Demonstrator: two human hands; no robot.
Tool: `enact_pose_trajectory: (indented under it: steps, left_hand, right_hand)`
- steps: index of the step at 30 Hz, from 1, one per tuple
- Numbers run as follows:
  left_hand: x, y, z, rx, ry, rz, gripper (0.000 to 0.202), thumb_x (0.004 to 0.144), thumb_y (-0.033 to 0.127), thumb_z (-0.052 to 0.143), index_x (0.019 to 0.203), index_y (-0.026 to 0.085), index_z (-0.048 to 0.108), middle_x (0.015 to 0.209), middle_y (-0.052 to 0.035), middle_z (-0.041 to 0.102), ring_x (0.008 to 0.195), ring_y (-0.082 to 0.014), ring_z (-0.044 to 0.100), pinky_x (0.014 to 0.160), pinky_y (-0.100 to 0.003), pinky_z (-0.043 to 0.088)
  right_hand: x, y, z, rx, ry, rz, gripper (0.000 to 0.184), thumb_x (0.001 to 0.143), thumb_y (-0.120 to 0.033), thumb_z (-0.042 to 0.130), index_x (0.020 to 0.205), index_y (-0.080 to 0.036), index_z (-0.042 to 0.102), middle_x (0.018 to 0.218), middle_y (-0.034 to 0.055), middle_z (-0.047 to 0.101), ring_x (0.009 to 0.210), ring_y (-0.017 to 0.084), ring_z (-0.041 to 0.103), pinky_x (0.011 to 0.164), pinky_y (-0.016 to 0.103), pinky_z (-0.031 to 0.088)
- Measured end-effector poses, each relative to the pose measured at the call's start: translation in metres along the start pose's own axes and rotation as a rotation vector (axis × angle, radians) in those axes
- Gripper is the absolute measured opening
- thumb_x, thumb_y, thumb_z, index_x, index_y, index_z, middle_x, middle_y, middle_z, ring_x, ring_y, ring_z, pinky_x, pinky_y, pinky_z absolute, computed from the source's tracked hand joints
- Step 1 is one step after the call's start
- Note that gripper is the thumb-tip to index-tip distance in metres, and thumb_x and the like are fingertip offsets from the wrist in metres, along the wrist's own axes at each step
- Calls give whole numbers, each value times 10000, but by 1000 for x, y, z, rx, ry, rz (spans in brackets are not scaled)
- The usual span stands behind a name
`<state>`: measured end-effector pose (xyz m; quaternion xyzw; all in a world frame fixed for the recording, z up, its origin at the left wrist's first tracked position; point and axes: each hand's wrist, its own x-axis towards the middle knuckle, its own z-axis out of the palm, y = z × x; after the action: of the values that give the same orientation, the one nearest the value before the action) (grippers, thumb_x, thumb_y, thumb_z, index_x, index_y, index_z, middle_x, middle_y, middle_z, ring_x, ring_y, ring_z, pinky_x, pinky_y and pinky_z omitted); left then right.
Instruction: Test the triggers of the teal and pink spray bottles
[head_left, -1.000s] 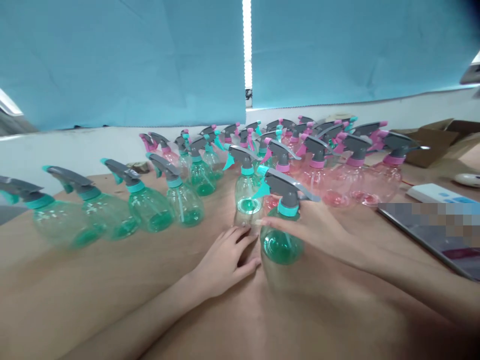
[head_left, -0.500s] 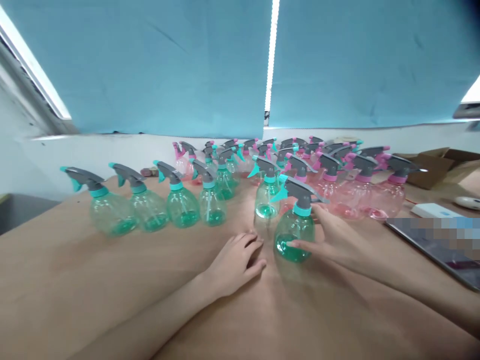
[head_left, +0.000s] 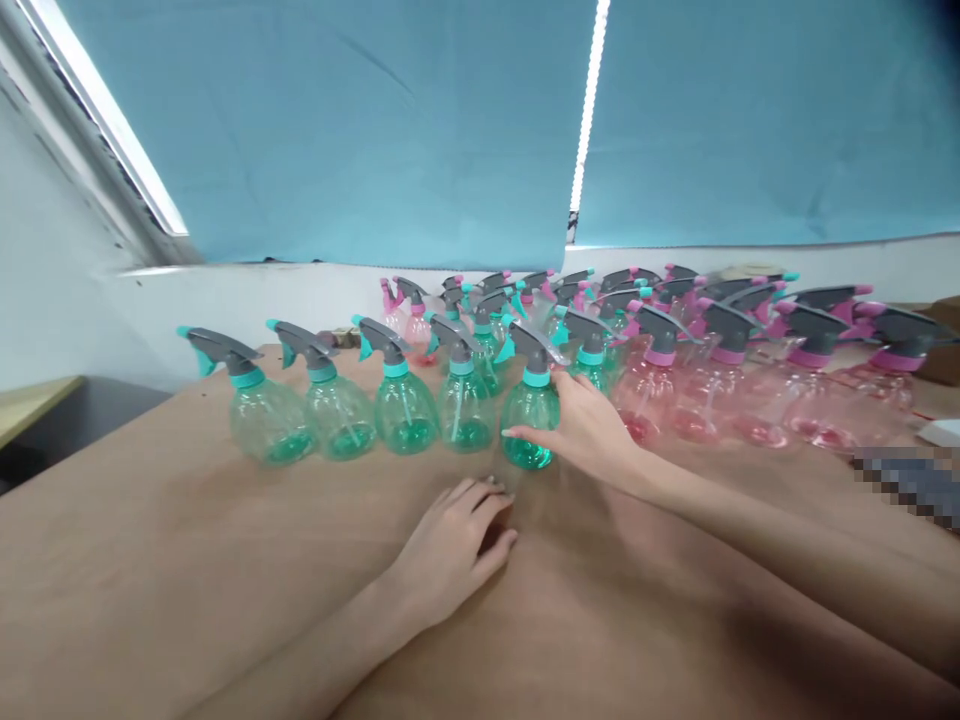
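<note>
My right hand (head_left: 589, 430) is wrapped round the belly of a green spray bottle (head_left: 529, 420) with a grey trigger and teal collar, standing upright on the brown table (head_left: 187, 560). That bottle stands at the right end of a front row of several green spray bottles (head_left: 337, 405). My left hand (head_left: 454, 545) lies flat on the table just in front of the row, fingers loosely spread, holding nothing.
Behind and to the right stand several pink spray bottles (head_left: 750, 385) and more green ones (head_left: 487, 320) farther back. A white wall ledge and blue blinds close off the far side. A blurred flat object (head_left: 911, 480) lies at the right edge.
My right hand has carried the green bottle away from me and leftward, setting it at the right end of the front green row. My left hand stayed in place. The view swung left.
</note>
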<state>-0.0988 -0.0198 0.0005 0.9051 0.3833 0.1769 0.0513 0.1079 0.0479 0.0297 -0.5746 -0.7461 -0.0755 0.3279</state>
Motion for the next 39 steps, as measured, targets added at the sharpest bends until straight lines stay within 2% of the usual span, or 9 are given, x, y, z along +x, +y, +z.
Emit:
enact_pose_trajectory:
  steps: [8, 15, 19, 23, 26, 28, 32, 36, 39]
  left_hand:
    - [0, 3, 2, 34, 7, 8, 247, 888, 187, 560, 1130, 150, 592, 1166, -96, 630, 1102, -279, 556, 963, -464, 420]
    - [1, 1, 2, 29, 1, 18, 267, 884, 164, 548, 1148, 144, 586, 1158, -104, 628, 1118, -282, 545, 970, -464, 416]
    - [1, 1, 2, 41, 6, 18, 256, 893, 171, 528, 1141, 156, 588, 1166, -102, 624, 1123, -279, 546, 967, -458, 424]
    - [2, 2, 0, 69, -3, 13, 254, 900, 197, 522, 1144, 166, 587, 1176, -102, 623, 1127, -286, 548, 950, -464, 441]
    - [2, 2, -1, 82, -2, 13, 254, 905, 205, 517, 1146, 169, 589, 1175, -102, 624, 1131, -288, 551, 943, -461, 452]
    - [2, 0, 0, 87, 7, 22, 260, 910, 210, 506, 1154, 178, 588, 1182, -98, 624, 1138, -289, 551, 948, -464, 451]
    - [3, -3, 2, 92, 22, 35, 267, 922, 224, 488, 1169, 195, 584, 1191, -90, 621, 1134, -283, 558, 962, -470, 445]
    - [6, -3, 2, 82, 30, 39, 275, 923, 217, 481, 1180, 202, 575, 1198, -82, 614, 1138, -271, 555, 959, -447, 454]
    - [8, -1, 1, 74, 39, 34, 272, 919, 211, 476, 1173, 217, 573, 1191, -74, 616, 1135, -267, 559, 948, -434, 462]
  right_hand:
    - [16, 1, 11, 35, -7, 18, 851, 684, -678, 640, 1266, -85, 455, 1164, 211, 616, 1108, 378, 564, 812, 466, 512]
    - [21, 0, 15, 42, -40, 60, 910, 700, -603, 683, 1340, -37, 370, 1197, 229, 605, 1079, 384, 597, 770, 468, 537]
    - [16, 2, 9, 90, 9, 24, 976, 662, -629, 699, 1356, -44, 341, 1250, 240, 562, 1142, 377, 559, 834, 476, 519]
    - [-1, 12, -21, 189, 65, -51, 731, 731, -591, 665, 1272, -146, 454, 1189, 160, 613, 1089, 301, 599, 822, 413, 521]
    - [-14, 30, -47, 166, 59, -30, 397, 828, -512, 597, 1065, -194, 588, 972, 76, 680, 828, 227, 670, 682, 349, 519]
    - [-18, 43, -57, 147, 56, 39, 335, 839, -494, 587, 982, -192, 611, 844, 45, 685, 692, 196, 660, 636, 334, 504]
    - [-12, 61, -57, 106, -6, 161, 461, 816, -513, 603, 1094, -147, 585, 790, 56, 702, 715, 236, 669, 686, 372, 501]
    - [4, 60, -44, 151, -39, 207, 628, 800, -523, 603, 1242, -89, 495, 1172, 171, 657, 989, 321, 650, 823, 433, 486]
    - [14, 55, -35, 234, -65, 276, 750, 755, -559, 623, 1306, -83, 442, 1251, 205, 608, 1105, 366, 600, 834, 453, 487]
